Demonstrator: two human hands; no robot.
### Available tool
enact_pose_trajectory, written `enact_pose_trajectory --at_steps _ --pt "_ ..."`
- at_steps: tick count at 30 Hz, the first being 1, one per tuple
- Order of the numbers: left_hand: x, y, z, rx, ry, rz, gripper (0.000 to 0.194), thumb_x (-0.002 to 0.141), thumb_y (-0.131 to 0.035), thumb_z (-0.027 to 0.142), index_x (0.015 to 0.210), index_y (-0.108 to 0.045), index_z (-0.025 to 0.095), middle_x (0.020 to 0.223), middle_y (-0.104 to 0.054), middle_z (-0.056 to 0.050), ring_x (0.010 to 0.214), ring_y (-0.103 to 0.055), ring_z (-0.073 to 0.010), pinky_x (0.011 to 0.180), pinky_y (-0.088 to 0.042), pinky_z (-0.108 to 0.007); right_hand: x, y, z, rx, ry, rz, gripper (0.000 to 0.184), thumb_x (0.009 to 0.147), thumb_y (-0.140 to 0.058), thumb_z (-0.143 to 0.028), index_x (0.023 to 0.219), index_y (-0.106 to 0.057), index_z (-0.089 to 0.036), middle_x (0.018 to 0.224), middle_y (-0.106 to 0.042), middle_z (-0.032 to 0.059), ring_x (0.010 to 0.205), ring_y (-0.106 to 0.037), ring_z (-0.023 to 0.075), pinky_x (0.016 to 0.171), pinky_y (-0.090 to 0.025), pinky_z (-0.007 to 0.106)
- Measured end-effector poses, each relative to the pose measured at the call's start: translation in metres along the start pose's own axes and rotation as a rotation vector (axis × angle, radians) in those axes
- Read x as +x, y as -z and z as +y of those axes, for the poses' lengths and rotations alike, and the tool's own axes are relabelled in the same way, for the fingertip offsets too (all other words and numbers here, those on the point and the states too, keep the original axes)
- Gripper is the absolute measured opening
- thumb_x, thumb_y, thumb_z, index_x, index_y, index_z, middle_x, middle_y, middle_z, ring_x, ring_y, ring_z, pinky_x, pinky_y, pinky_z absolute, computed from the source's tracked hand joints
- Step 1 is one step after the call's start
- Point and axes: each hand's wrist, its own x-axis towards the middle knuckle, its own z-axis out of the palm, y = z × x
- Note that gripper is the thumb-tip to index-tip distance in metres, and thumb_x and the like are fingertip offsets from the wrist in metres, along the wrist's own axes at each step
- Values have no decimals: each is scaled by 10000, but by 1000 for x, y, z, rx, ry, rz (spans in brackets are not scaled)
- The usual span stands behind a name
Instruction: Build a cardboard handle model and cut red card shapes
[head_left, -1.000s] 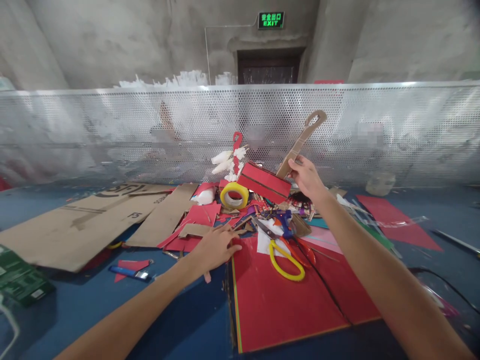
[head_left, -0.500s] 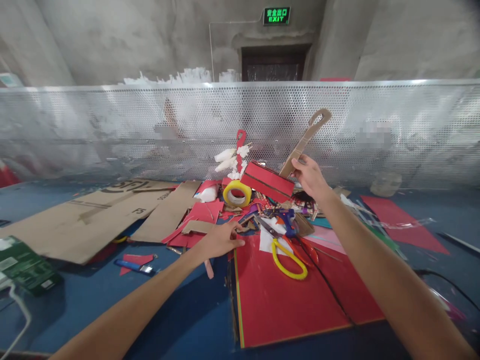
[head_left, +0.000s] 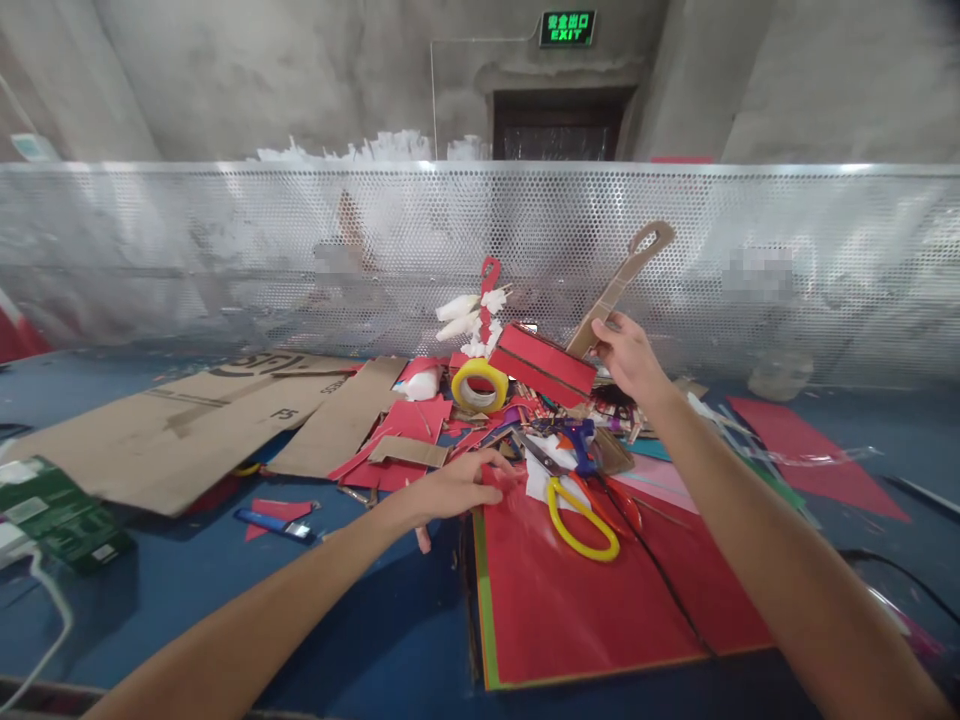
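My right hand point(head_left: 628, 352) is raised over the pile and grips a brown cardboard handle point(head_left: 626, 278) with a slot at its top, joined to a red box-shaped piece point(head_left: 543, 364). My left hand point(head_left: 461, 484) lies low on the table at the edge of the red paper sheets point(head_left: 592, 600), fingers curled on red and cardboard scraps point(head_left: 405, 440). Yellow-handled scissors point(head_left: 574, 505) lie just right of that hand, red-handled scissors point(head_left: 619, 500) beside them. A yellow tape roll point(head_left: 478, 385) stands behind the scraps.
Flat cardboard sheets point(head_left: 187, 425) cover the left of the blue table point(head_left: 150, 590). A blue glue gun point(head_left: 574, 440) sits in the pile, its black cord point(head_left: 660, 570) crossing the red sheets. A green package point(head_left: 52, 512) lies far left. A perforated metal screen point(head_left: 225, 250) closes the back.
My left hand has slid right along the scraps to the corner of the red sheets. The right hand holds the cardboard piece almost still; the camera has shifted slightly.
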Motion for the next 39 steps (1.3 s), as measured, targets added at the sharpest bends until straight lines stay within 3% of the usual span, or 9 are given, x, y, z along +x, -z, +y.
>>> enact_pose_trajectory --at_steps 3,8,15,22,27,34,39 --pt "-3 3 -2 -112 60 -13 340 770 -621 316 1100 -638 233 703 -553 43 592 -476 -145 549 -347 -231 1 1 1 -5 1 8 315 669 -839 -351 851 -614 -227 781 -692 -8 637 -599 138 480 -419 234" --pt "-2 7 -11 -329 27 -11 309 764 -612 315 1059 -628 223 760 -614 20 635 -544 -151 584 -394 -225 1 1 0 9 7 3 314 667 -839 -360 849 -619 -227 788 -677 -21 633 -586 122 483 -420 226" --pt "-7 12 -3 4 -119 2 273 808 -648 343 1064 -679 254 1119 -683 -22 1031 -609 -240 789 -472 -282 1 0 1 22 1 -2 318 683 -826 -374 887 -634 -225 799 -703 -5 646 -601 137 493 -419 237" --pt "-2 22 1 -337 -44 -74 361 779 -732 389 1075 -644 202 886 -709 -26 770 -652 -190 703 -470 -283 1 0 7 37 -22 13 334 657 -842 -383 869 -638 -225 774 -702 -20 624 -600 129 476 -433 222" --pt "-3 18 -17 -527 -20 -44 366 768 -770 382 1054 -638 196 926 -719 -40 774 -667 -187 702 -472 -274 0 -1 9 74 -56 31 316 659 -840 -355 864 -647 -212 767 -698 -19 626 -599 122 473 -432 209" --pt "1 -2 -21 -576 -62 58 306 811 -741 379 1033 -642 194 929 -703 -28 778 -653 -171 709 -467 -266 -1 -8 6 152 -108 75 267 664 -838 -278 835 -648 -199 777 -713 0 622 -607 127 466 -418 213" --pt "9 -1 -18 -509 -71 32 349 766 -763 389 1034 -652 194 969 -707 -32 843 -654 -191 747 -479 -285 -8 -28 25 225 -128 129 259 680 -836 -297 803 -624 -213 724 -676 -29 562 -554 104 465 -414 214"
